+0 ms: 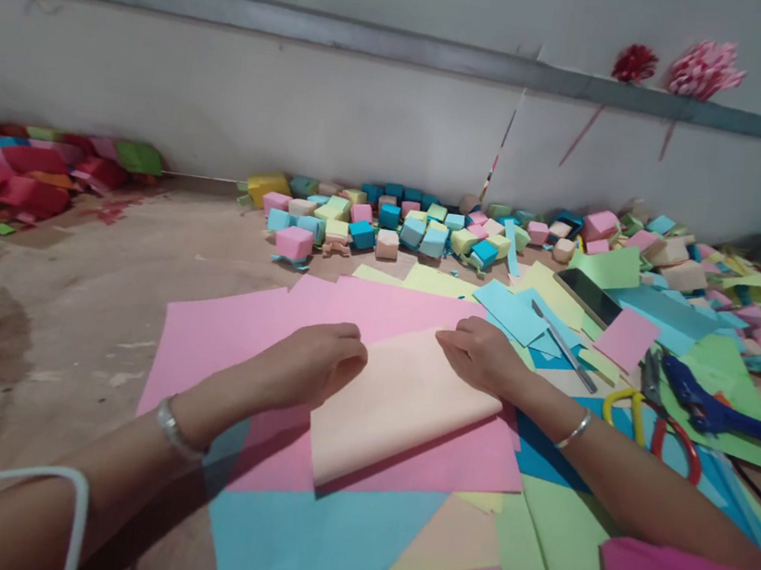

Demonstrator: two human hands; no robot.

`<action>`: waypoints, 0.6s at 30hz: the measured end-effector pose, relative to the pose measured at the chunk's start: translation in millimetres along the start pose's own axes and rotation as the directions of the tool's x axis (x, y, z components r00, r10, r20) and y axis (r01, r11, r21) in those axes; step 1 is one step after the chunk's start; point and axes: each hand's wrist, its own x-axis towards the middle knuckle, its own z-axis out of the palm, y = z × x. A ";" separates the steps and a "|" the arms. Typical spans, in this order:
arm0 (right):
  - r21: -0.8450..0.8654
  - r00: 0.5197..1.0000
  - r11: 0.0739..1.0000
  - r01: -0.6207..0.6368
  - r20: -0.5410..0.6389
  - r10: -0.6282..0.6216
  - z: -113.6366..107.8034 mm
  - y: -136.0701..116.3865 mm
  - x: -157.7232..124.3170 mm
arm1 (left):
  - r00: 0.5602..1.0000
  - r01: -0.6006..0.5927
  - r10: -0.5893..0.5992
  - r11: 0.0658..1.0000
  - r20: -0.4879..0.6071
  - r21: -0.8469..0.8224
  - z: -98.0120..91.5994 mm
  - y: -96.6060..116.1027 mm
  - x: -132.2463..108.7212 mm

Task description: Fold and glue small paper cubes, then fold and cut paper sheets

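A peach sheet of paper (407, 401), folded over with its rounded fold toward me, lies tilted on large pink sheets (243, 314). My left hand (321, 361) grips its left edge, fingers curled and thumb against the paper. At the upper right corner, my right hand (480, 354) pinches the same sheet between thumb and fingers. Under the pink sheets, a blue sheet (319, 539) and several green sheets (558, 533) stick out toward me.
Scissors (650, 414) with yellow and red handles, a blue glue gun (722, 405), a pen (565, 347) and a phone (587, 296) lie on the right. Small paper boxes (389, 216) line the wall. Larger red and orange paper shapes (29, 183) sit at the left.
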 end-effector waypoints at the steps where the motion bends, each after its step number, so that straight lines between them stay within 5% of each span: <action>1: -0.012 1.000 1.000 0.006 -0.002 -0.006 0.5 0.1 0.1 | 1.000 0.025 -0.026 1.000 0.013 0.018 -2.0 3.3 6.0; 9: -0.075 0.999 0.997 0.035 0.012 -0.034 -3.1 -2.1 0.1 | 0.983 0.132 -0.119 0.987 -0.141 0.086 28.5 20.9 47.9; 18: -0.123 0.999 0.992 0.014 0.045 -0.009 -3.3 -3.0 0.1 | 0.988 0.123 -0.106 0.980 -0.114 0.156 45.4 18.7 40.5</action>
